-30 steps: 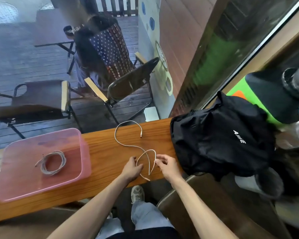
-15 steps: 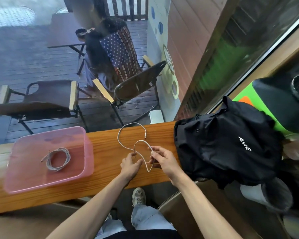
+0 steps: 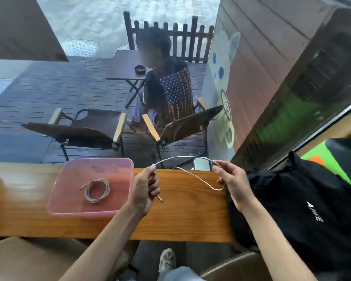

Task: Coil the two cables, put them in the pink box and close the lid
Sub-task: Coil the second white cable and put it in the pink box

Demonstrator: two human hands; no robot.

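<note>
Both bare forearms reach forward, the left hand (image 3: 145,189) raised with fingers (image 3: 152,173) pinched closed near its top, the right hand (image 3: 234,184) held level opposite, well apart, its fingers (image 3: 218,169) curled shut, palm turned inward.

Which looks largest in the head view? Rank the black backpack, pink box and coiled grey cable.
Largest to smallest, as they appear:
1. black backpack, though it lies nearer the camera's edge
2. pink box
3. coiled grey cable, lying inside the box

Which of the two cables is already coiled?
The grey cable lying in the pink box is coiled. The white cable is uncoiled, stretched between the left hand and right hand.
</note>
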